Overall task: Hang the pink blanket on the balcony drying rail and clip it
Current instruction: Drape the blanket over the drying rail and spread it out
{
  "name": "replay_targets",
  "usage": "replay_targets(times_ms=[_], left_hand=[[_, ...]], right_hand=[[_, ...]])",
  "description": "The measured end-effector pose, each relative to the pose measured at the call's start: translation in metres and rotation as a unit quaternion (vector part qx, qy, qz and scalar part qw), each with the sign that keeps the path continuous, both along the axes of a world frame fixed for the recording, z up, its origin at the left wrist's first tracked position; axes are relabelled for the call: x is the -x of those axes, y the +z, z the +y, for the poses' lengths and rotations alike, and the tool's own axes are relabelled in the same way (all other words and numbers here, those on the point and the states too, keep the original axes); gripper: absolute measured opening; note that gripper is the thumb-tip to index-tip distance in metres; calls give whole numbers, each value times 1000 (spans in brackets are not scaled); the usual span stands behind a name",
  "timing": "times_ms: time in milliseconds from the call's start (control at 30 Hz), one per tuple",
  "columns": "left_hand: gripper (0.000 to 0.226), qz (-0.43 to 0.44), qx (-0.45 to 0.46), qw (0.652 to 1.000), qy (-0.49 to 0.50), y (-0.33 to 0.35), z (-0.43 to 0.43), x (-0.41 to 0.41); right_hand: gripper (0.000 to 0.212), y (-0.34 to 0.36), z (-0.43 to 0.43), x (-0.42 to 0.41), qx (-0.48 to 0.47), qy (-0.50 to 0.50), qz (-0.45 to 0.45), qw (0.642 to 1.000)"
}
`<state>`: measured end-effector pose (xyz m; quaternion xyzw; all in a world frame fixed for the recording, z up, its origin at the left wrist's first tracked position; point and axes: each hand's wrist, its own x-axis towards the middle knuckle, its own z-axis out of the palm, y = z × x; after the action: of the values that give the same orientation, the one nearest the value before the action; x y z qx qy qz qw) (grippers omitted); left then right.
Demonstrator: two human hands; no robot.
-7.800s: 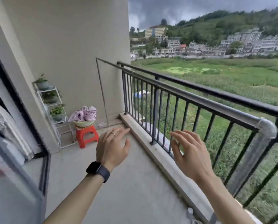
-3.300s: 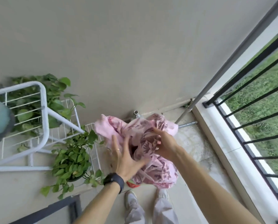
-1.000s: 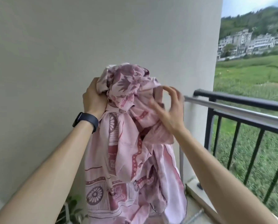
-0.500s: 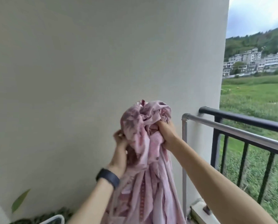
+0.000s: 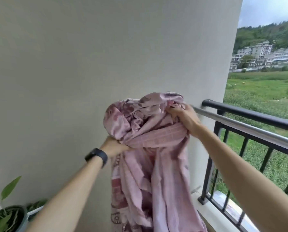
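Note:
The pink patterned blanket point(image 5: 150, 148) hangs bunched in front of the white wall, its top in a crumpled ball and the rest trailing down out of the frame. My left hand point(image 5: 114, 145) grips the bundle low on its left side. My right hand point(image 5: 184, 117) grips the upper right of the bundle, right at the wall end of the grey metal drying rail point(image 5: 243, 127). That rail runs to the right just inside the black balcony railing point(image 5: 257, 114). No clips are in sight.
A potted green plant point(image 5: 7, 213) stands at the bottom left by the wall. The white balcony ledge point(image 5: 223, 208) runs under the railing bars at the lower right. Beyond lie green fields and distant buildings.
Both hands have carried the bundle to the right, up to the end of the drying rail. My right hand now sits higher than my left, at the rail.

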<state>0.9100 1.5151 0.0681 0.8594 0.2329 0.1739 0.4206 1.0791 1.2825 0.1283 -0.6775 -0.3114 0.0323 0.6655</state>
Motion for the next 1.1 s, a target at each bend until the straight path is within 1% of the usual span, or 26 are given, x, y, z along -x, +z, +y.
replay_targets(times_ms=[33,100,167,233,300,367,400,433,467,500,533,600,667,700,733,767,800,833,867,900,933,967,1000,1033,1067,1100], left_hand=[[38,-15,-18,999,21,10,15,2],[34,-39,-86,994,56,32,34,0],[37,-35,-152,987,48,51,41,-7],[43,-35,-206,977,47,71,45,-13],[48,-57,-268,959,75,88,52,-12],[57,-73,-368,923,91,101,57,-9],[63,-94,-407,905,84,107,58,-6],[67,-117,-438,888,72,111,60,-4],[70,-121,-461,877,63,115,60,-3],[71,-99,-478,870,63,118,63,0],[71,-59,-485,869,74,121,67,4],[66,38,-473,874,105,125,82,14],[57,119,-454,875,123,126,93,27],[52,127,-449,875,128,126,96,31],[48,114,-446,877,137,125,98,34],[44,90,-444,879,150,124,98,35],[38,61,-439,881,166,123,99,37],[32,30,-435,880,186,123,99,39],[27,-3,-431,878,208,124,101,41],[24,-32,-429,875,222,125,105,44],[24,-54,-433,871,226,127,106,46],[26,-70,-444,865,222,129,107,48],[27,-83,-457,859,215,131,105,48],[28,-92,-468,855,205,132,102,46],[29,-99,-475,852,197,132,99,45],[28,-104,-474,852,197,131,95,44]], right_hand=[[49,-2,-16,-11,66,-31,-61,995],[76,-11,-39,-25,193,-82,-155,965],[97,-20,-51,-30,255,-105,-213,937],[108,-27,-58,-30,303,-127,-273,904],[105,-37,-62,-26,356,-118,-329,866],[104,-49,-60,-20,444,-99,-349,819],[97,-55,-59,-20,496,-93,-337,795],[76,-57,-58,-19,534,-100,-318,777],[46,-53,-56,-21,533,-133,-303,779],[21,-47,-57,-23,496,-187,-287,798],[13,-40,-58,-26,438,-244,-261,825],[12,-29,-58,-36,302,-324,-221,869],[7,-28,-53,-42,222,-328,-179,901],[13,-30,-49,-44,199,-301,-144,921],[24,-31,-46,-43,179,-255,-109,944],[35,-32,-44,-40,168,-205,-80,961],[40,-34,-42,-38,174,-155,-73,970],[37,-35,-42,-35,205,-112,-82,969],[31,-37,-41,-32,256,-69,-88,960],[32,-40,-40,-28,330,-25,-91,939],[44,-46,-37,-25,420,8,-118,900],[56,-53,-34,-20,512,14,-166,843],[55,-64,-29,-17,572,-7,-220,790],[42,-72,-24,-14,588,-50,-263,764],[27,-77,-20,-13,567,-94,-278,770],[25,-79,-17,-13,528,-138,-276,791]])
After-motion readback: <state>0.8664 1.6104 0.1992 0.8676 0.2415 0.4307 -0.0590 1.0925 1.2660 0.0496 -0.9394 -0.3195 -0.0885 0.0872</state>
